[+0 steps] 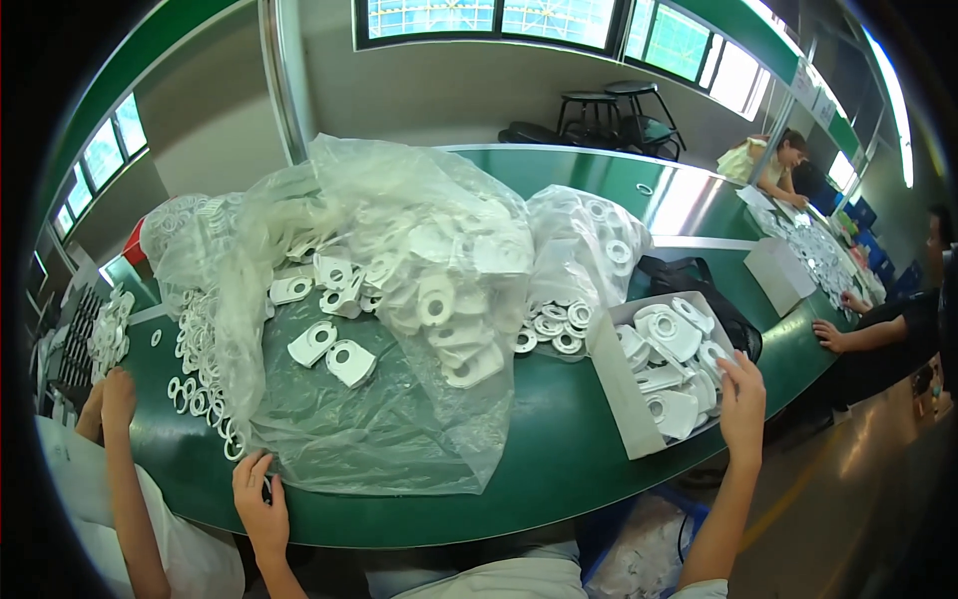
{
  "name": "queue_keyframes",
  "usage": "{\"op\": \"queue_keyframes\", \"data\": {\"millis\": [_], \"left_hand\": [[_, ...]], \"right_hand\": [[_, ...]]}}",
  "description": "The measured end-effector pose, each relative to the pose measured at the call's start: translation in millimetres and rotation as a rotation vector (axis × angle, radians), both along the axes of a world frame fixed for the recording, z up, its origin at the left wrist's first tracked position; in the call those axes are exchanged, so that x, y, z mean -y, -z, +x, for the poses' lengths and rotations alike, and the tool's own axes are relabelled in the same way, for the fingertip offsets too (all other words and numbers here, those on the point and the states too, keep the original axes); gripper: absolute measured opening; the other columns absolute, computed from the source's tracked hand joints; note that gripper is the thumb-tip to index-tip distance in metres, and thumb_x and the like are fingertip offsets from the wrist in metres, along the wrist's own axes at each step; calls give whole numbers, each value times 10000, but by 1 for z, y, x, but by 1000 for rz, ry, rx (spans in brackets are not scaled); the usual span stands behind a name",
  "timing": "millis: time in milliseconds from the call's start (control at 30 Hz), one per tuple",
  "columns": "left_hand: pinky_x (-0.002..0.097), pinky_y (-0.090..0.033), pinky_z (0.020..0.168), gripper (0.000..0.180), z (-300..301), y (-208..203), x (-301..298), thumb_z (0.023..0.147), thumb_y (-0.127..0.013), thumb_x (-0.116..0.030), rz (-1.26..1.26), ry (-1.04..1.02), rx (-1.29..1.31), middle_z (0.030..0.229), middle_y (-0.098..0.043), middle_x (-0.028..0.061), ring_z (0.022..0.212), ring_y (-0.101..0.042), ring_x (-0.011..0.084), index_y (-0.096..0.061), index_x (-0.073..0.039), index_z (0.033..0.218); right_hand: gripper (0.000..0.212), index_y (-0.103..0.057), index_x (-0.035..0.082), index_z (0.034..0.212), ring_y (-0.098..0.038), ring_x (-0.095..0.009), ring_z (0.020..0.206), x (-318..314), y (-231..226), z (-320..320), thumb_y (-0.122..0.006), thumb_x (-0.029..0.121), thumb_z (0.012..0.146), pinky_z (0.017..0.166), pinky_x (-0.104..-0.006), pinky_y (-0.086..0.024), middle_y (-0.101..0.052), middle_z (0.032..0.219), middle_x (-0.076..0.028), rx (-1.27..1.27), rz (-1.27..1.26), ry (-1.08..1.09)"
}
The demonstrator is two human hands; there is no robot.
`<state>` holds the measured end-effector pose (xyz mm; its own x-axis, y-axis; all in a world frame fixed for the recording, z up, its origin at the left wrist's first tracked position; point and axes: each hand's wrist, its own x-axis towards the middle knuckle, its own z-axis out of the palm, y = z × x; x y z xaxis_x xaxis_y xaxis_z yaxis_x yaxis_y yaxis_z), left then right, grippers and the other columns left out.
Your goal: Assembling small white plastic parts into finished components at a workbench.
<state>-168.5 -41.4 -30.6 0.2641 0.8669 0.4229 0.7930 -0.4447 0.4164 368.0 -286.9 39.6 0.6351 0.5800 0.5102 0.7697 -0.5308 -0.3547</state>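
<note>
My left hand (pixel 261 504) is at the table's near edge, by the lower left corner of a clear plastic bag (pixel 399 464). Its fingers are bent, with a gap between them and the thumb, and I see nothing in them. At the right, my right hand (pixel 743 409) grips the right side of a white cardboard box (pixel 621 404), fingers over its rim. Flat white plastic parts (pixel 671 334), each with a round hole, fill the box. More such parts (pixel 437 299) are heaped in the open bag, and two lie apart (pixel 351 363) on its spread front.
White rings (pixel 200 399) spill along the bag's left side. A second bag (pixel 584 235) of rings stands behind the box, near a black bag (pixel 733 319). Left of me are a co-worker's hands (pixel 118 394); other people work at right. A blue bin (pixel 644 549) stands below the table.
</note>
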Motion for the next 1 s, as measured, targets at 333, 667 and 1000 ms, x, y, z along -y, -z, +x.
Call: {"op": "queue_keyframes", "data": {"millis": [333, 667, 1000], "left_hand": [[404, -400, 987, 301, -48, 18, -28, 770, -646, -17, 74, -231, -23, 1180, -581, 196, 1123, -530, 356, -615, 8, 1069], [332, -486, 716, 230, -39, 7, -35, 685, -741, -50, 127, -285, 181, 1002, -612, 113, 856, -608, 254, -658, 2, 893], [364, -471, 813, 253, 82, -24, -44, 719, -735, -56, 19, 129, 180, 1005, -611, 92, 970, -569, 289, -661, -50, 961]], "right_hand": [[175, -664, -16, 953, -639, -309, 844, -149, 13, -120, -605, -35, 789, 767, -321, -491, -665, 928, -167, -211, 210, -584], [229, -672, -7, 931, -586, -346, 956, -205, 73, -69, -701, 24, 706, 835, -397, -461, -638, 995, -164, -16, 33, -348], [128, -658, -43, 842, -624, -250, 753, -190, 57, -65, -673, -39, 715, 666, -315, -476, -651, 844, -152, -348, 99, -510]]}}
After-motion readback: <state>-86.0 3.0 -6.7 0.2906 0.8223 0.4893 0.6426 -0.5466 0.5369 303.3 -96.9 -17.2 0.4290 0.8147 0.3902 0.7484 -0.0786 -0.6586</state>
